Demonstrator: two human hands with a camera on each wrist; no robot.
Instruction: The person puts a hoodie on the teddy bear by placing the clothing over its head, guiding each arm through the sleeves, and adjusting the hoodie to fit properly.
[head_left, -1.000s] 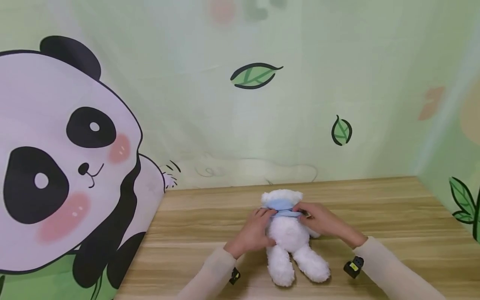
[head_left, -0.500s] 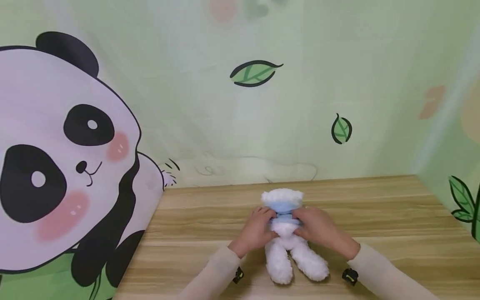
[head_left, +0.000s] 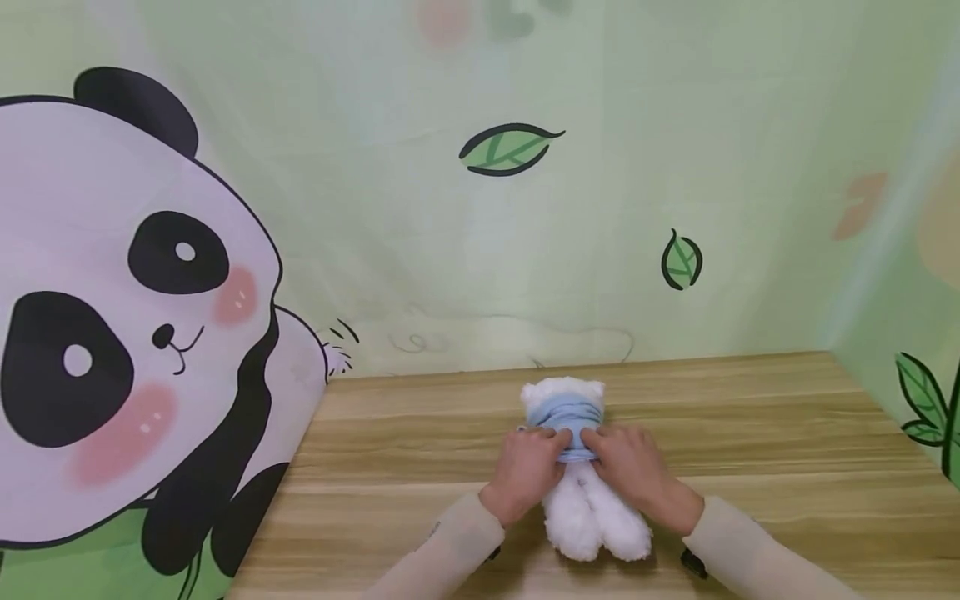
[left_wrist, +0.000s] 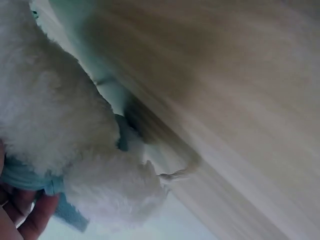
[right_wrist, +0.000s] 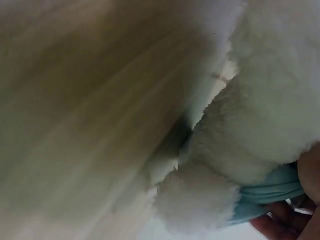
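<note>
In the head view, a fluffy white plush animal [head_left: 573, 517] lies on a wood-grain table [head_left: 405, 450], near its far edge, with its round-eared head away from the person and its two legs toward them. A light-blue garment [head_left: 567, 414] wraps its upper body in bunched folds and reaches up to the head. The left hand [head_left: 527, 465] and the right hand [head_left: 632, 461] sit on either side of the body, thumbs close together on the front of the garment, fingers curled round its sides and holding the lower part of the cloth. The legs come out below it, between the wrists. Both forearms wear cream sleeves [head_left: 450, 546], and a small black device [head_left: 693, 563] shows beneath the right cuff. Behind the table hangs a pale green backdrop [head_left: 600, 275] printed with a large panda [head_left: 225, 200] at the left and outlined leaves [head_left: 507, 151].

In the left wrist view, white fur fills the left side, and fingertips [left_wrist: 42, 212] at the lower corner pinch the hem of the blue cloth, just beside a furry limb.

In the right wrist view, the fur lies at the right; curled fingers [right_wrist: 277, 227] hold the folded cloth at the lower right, partly cut off by the frame, with the tabletop blurred beyond.
</note>
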